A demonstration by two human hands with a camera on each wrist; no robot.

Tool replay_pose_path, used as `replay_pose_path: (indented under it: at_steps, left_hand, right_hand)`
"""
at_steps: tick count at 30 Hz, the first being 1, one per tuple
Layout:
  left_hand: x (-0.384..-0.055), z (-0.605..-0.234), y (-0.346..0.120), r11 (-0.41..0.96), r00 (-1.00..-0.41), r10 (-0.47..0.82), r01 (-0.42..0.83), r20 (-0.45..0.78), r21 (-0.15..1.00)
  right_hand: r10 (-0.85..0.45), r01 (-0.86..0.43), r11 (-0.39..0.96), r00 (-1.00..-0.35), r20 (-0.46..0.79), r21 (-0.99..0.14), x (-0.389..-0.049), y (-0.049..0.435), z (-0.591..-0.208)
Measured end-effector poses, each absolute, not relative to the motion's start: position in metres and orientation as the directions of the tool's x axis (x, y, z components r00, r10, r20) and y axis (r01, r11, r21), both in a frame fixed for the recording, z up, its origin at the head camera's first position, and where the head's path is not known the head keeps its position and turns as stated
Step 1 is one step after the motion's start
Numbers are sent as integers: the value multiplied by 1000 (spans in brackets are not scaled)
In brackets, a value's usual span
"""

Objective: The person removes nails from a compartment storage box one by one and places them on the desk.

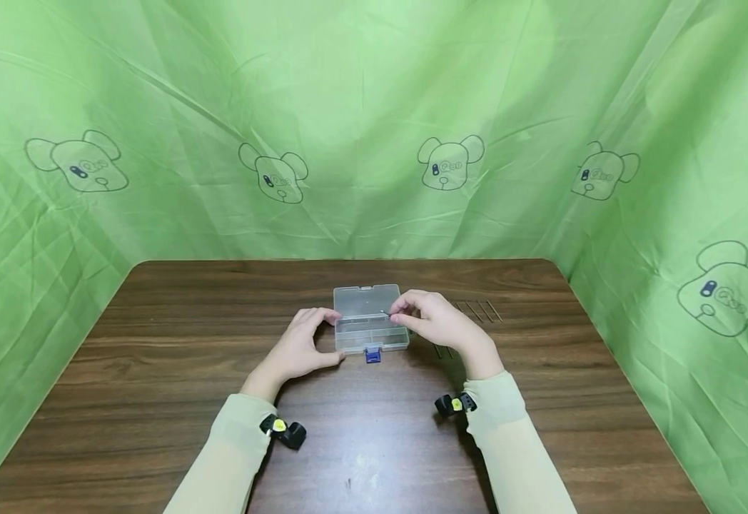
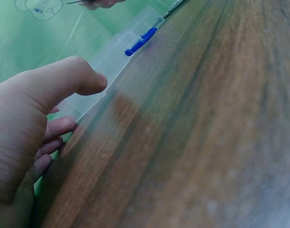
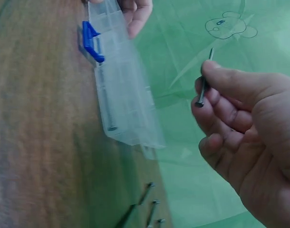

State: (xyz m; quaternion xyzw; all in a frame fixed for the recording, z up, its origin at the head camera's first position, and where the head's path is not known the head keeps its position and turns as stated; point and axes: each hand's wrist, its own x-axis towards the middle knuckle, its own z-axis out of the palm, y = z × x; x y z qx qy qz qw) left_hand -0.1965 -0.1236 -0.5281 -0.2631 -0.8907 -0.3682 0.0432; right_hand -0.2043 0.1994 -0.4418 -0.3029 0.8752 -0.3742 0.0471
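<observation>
A clear plastic compartment box (image 1: 371,337) lies on the table with its lid (image 1: 366,300) flipped back and a blue latch (image 1: 372,355) at its front. My left hand (image 1: 303,346) grips the box's left end, thumb at the front corner and index finger farther back. Over the right part of the box, my right hand (image 1: 438,323) pinches a nail (image 3: 206,83) between thumb and fingers. In the right wrist view the nail's point is up and its head down. Another nail (image 3: 110,111) shows through the wall of the box's front compartment.
Several nails (image 1: 479,311) lie spread on the wooden table (image 1: 175,371) right of the box, some partly behind my right hand and wrist. A green cloth (image 1: 361,178) with mouse-like drawings surrounds the table at the back and sides.
</observation>
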Motion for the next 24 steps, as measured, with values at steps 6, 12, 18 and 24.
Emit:
replay_pose_path:
  at_steps: [6, 12, 18, 24]
  left_hand:
    - [-196, -527, -123, 587, -857, 438, 501, 271, 636]
    - [-195, -527, -123, 585, -863, 431, 490, 265, 646]
    - [-196, -529, -124, 581, -862, 430, 491, 268, 649]
    - [-195, -528, -125, 576, -858, 436, 498, 272, 648]
  right_hand:
    - [-553, -515, 547, -814, 177, -660, -199, 207, -426]
    - [-492, -525, 583, -835, 245, -620, -189, 228, -411]
    - [-360, -433, 664, -900, 247, -610, -183, 261, -407]
    - [-201, -313, 722, -948, 246, -618, -174, 298, -416]
